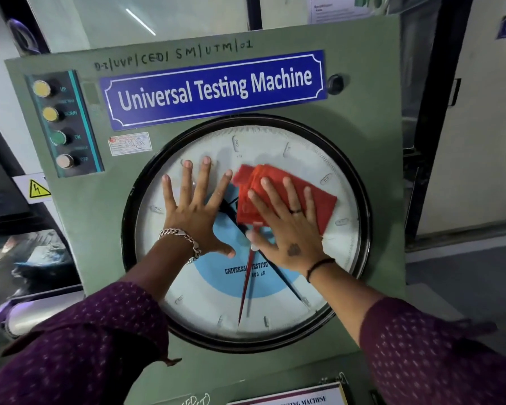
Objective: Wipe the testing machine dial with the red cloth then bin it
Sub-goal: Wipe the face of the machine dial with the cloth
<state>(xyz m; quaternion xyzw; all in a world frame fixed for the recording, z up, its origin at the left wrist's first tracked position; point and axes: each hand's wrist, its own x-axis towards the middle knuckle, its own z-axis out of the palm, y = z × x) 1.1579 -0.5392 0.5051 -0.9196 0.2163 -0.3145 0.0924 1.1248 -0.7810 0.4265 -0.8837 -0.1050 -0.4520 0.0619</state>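
Pressing flat with fingers spread, the right hand (287, 229) pins the crumpled red cloth (281, 197) against the round, glass-fronted dial (327, 159) in its black ring; the left hand (197, 213) lies open-palmed, bare, just beside.

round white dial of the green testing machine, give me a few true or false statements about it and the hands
1. The right hand presses the crumpled red cloth against the round white glass-fronted dial. True.
2. The left hand holds a second cloth. False: it lies flat and bare on the dial.
3. The blue nameplate sits below the dial. False: above it.
4. The four round push buttons are left of the dial. True.
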